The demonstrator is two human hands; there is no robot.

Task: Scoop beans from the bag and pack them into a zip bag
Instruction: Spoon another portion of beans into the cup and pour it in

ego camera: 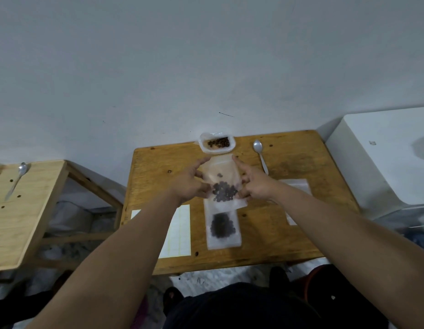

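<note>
So far one filled zip bag point(223, 227) lay done on the table point(301, 238); left hand point(190, 184) and right hand point(254, 186) gripped a second, part-filled zip bag point(221, 184), unsealed or not I could not tell.

A plain pale grey-white wall point(206, 55) rises behind a worn wooden desk point(301, 233), with a lighter wooden side table point(28, 222) to the left, a white cabinet point(384, 157) to the right, and dim, even light throughout.
</note>
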